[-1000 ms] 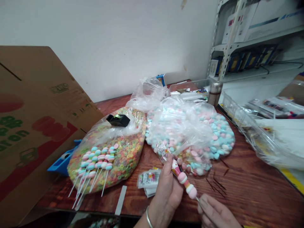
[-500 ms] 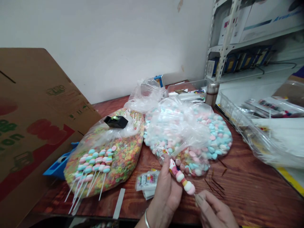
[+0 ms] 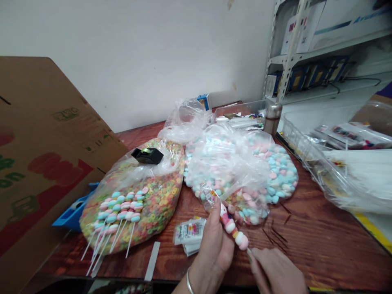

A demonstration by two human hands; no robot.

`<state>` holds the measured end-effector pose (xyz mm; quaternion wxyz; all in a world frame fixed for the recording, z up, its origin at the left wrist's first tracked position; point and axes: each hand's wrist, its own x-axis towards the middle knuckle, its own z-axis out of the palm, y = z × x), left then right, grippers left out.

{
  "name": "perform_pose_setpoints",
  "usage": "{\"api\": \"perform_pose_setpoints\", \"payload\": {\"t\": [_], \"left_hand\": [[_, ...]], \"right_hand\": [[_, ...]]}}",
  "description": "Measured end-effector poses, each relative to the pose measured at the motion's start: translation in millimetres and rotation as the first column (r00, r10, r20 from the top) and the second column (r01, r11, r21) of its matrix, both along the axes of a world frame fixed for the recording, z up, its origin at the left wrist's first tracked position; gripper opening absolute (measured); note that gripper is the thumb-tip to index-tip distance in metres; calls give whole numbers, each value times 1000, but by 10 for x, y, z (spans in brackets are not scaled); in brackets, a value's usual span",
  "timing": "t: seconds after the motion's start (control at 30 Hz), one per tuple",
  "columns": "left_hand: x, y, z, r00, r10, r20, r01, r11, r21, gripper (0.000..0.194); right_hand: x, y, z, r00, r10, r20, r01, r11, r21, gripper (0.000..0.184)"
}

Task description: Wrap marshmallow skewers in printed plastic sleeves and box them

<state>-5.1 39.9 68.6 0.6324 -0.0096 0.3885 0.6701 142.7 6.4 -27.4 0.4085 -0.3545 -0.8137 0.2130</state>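
In the head view, my left hand point(image 3: 216, 241) is closed around the upper part of a wrapped marshmallow skewer point(image 3: 237, 234), with its thumb along the clear wrapper. White, pink and yellow pieces show below a pink printed figure. At the skewer's lower end my right hand point(image 3: 272, 269) is pinched, its thumb and finger on the thin stick or wrapper end; which of these I cannot tell. Several small printed packets point(image 3: 190, 234) lie just left of my left wrist. A bag of pastel marshmallows point(image 3: 223, 159) sits beyond both hands.
Finished marshmallow sticks point(image 3: 121, 212) rest on a bag of cereal rings point(image 3: 159, 196), near a black tape dispenser point(image 3: 148, 156). A blue dispenser point(image 3: 72, 214) and cardboard box point(image 3: 55, 163) stand left. Brown twist ties point(image 3: 277, 234), a metal flask point(image 3: 272, 118) and clear bin point(image 3: 321, 175) are right.
My right hand has shifted slightly left and turned, its fingers still at the skewer's lower end. My left hand keeps its hold. The whole view has shifted a little.
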Motion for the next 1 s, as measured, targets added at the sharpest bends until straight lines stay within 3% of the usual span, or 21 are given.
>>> {"api": "perform_pose_setpoints", "payload": {"t": [0.03,0.07,0.13,0.17,0.23,0.33,0.43,0.5,0.67,0.9,1.0], "left_hand": [[3,-8,-6,1000,-27,15,26,999,19,31],[2,-16,-18,998,-59,31,57,998,41,30],[-12,-31,-64,991,-119,57,115,990,76,28],[-25,-36,-95,990,-126,58,121,989,83,26],[-52,-38,-158,997,-74,38,71,995,73,20],[-78,-26,-211,999,28,14,-29,998,62,20],[-77,-5,-181,999,30,13,-31,998,55,14],[-75,8,-129,1000,27,16,-27,999,36,13],[-118,10,-37,990,-89,112,84,995,55,29],[-212,-3,-102,977,-213,13,210,971,113,27],[-220,0,-120,989,-150,0,150,984,96,12]], "right_hand": [[0,4,13,998,-3,-69,-12,978,-208,13],[-4,7,24,986,-25,-167,-51,898,-437,21],[-27,11,34,917,-126,-379,-234,600,-765,34],[-43,14,36,862,-196,-467,-339,460,-821,39],[-83,17,45,759,-309,-574,-506,275,-817,43],[-144,14,108,654,-374,-657,-670,115,-733,43],[-181,0,215,599,-433,-674,-762,-49,-646,40],[-185,-4,275,580,-464,-669,-785,-99,-612,39],[-154,25,337,541,-485,-687,-811,-84,-580,38],[-117,-3,346,545,-423,-724,-822,-99,-561,38],[-127,-29,322,573,-406,-711,-800,-89,-594,40]]}}
